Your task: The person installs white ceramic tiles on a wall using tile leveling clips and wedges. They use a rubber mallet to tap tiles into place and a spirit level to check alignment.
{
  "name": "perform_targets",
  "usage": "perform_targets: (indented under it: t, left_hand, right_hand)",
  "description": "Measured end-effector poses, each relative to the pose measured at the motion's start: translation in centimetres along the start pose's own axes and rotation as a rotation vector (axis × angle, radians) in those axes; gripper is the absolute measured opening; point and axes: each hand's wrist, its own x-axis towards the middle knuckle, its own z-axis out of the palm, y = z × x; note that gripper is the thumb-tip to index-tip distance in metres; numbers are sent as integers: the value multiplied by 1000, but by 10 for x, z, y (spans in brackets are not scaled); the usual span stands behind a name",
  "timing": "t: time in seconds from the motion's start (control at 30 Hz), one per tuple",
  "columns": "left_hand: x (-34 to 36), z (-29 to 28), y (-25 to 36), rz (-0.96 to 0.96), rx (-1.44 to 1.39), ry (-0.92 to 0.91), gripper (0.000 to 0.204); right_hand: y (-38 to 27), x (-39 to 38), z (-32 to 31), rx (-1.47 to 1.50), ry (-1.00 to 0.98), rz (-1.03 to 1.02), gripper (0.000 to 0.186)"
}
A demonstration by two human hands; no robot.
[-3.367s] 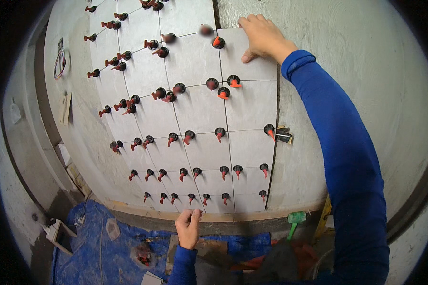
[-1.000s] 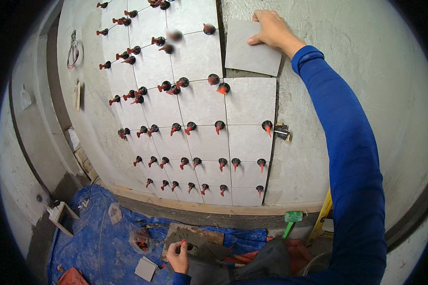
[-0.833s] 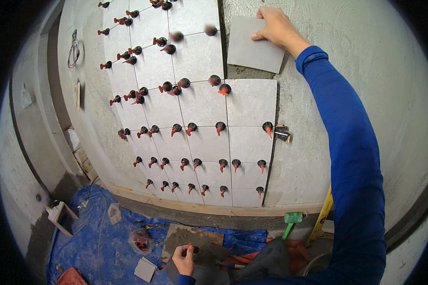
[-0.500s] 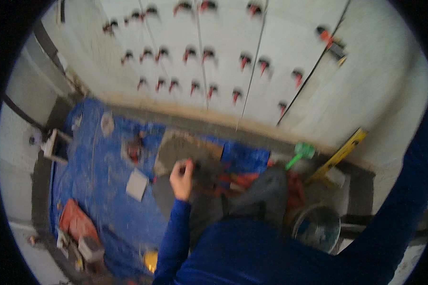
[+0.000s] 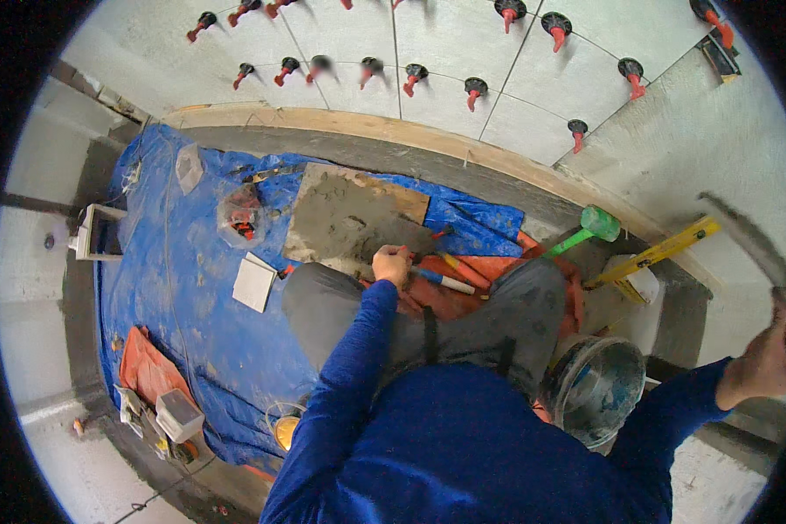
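Observation:
My left hand [image 5: 391,265] is closed in front of my knees, a small red piece at its fingertips, mostly hidden by the fingers. Just beyond it lies a board [image 5: 301,229] heaped with wet grey mortar [image 5: 345,210]. A red-and-black tile levelling clip [image 5: 444,232] rests at the board's near edge. At the far right, my right hand [image 5: 764,360] is closed near the wall, partly cut off by the picture's rim. Beside it are a dark shape and a long grey mortar-coloured strip [image 5: 751,249]; what the hand grips cannot be made out.
Large pale tiles [image 5: 445,52] with several red-and-black clips cover the wall ahead. A green mallet [image 5: 598,224], yellow spirit level [image 5: 664,251] and bucket [image 5: 596,393] stand right. Blue sheeting [image 5: 201,297] covers the floor, with a bag of clips [image 5: 242,218] and white tile pieces [image 5: 253,282].
The view has tilted down, and the tiled wall sits higher in the picture. My right hand has come down into view at the right. My left hand stays closed near the mortar board.

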Motion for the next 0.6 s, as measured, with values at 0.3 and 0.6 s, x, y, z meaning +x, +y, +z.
perform_targets:
  t: [0.3,0.6]
  left_hand:
    - [45,106,-18,187,905,-39,21]
    - [101,178,-69,279,1114,-63,31]
  right_hand:
    - [1,-116,5,118,-173,-157,55]
    - [-45,-126,46,175,-216,-184,53]
